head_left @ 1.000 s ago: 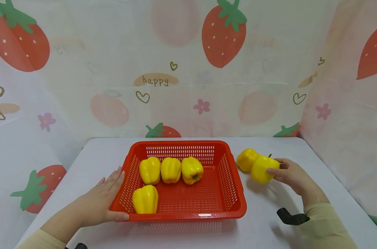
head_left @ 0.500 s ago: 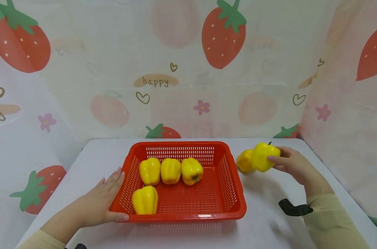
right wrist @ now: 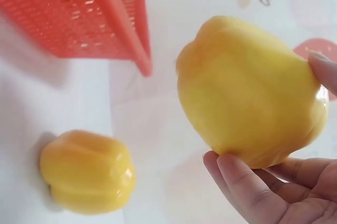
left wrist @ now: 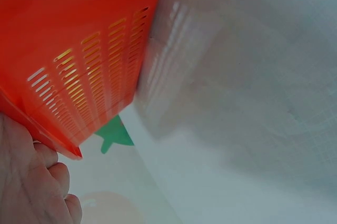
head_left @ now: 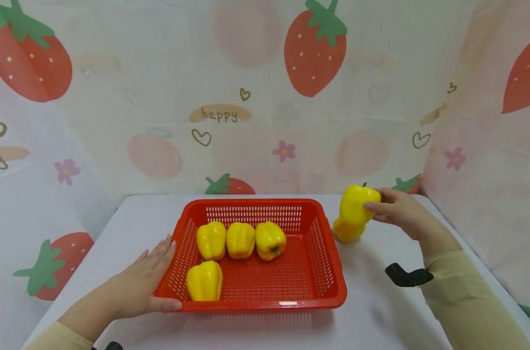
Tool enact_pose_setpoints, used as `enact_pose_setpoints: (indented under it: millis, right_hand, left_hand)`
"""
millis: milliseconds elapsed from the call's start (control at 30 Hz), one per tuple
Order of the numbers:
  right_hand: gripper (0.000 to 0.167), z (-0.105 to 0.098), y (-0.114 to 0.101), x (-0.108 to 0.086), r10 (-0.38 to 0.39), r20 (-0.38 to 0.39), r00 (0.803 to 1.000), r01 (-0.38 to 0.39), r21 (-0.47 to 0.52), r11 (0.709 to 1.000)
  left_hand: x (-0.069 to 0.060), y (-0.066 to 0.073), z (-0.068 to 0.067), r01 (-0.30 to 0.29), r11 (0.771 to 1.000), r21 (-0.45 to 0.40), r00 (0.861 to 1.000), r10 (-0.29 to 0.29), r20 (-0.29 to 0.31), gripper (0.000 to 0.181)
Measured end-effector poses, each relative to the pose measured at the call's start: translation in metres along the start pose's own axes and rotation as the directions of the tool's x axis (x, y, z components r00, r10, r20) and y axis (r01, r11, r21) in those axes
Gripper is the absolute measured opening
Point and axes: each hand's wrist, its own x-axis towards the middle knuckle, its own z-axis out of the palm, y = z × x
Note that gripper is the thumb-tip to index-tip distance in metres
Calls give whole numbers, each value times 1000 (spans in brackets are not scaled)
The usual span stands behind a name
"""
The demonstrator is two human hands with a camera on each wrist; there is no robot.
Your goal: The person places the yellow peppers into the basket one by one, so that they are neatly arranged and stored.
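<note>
Head view: four yellow bell peppers (head_left: 240, 240) lay inside red basket (head_left: 260, 305), left hand (head_left: 135, 286) spread against it; right hand (head_left: 402, 214) pinched fifth pepper (head_left: 355, 206); sixth pepper (head_left: 347, 232) left on surface (head_left: 365, 316).

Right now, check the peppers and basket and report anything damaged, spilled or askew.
Nothing looks damaged or spilled. The only slight oddity: the rightmost pepper in the red basket has its stem toward the near side, unlike its neighbours.

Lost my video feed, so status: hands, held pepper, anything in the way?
Right hand holding yellow pepper above table. Left hand on left side of basket. Four peppers inside, loose pepper outside. Right rim possibly in the way.
</note>
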Motion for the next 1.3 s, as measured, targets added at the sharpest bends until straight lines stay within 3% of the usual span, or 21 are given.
enact_pose_setpoints:
  millis: [667, 1300]
  right_hand:
    - [62, 42, -40, 24, -63, 86, 994, 69, -79, 994]
    - [62, 100, -66, 39, -114, 223, 968, 119, -8, 993]
  left_hand:
    - [1, 0, 0, -3, 1000, 1, 1000, 3, -4, 123]
    - [1, -2, 3, -8, 1000, 14, 1000, 8, -12, 123]
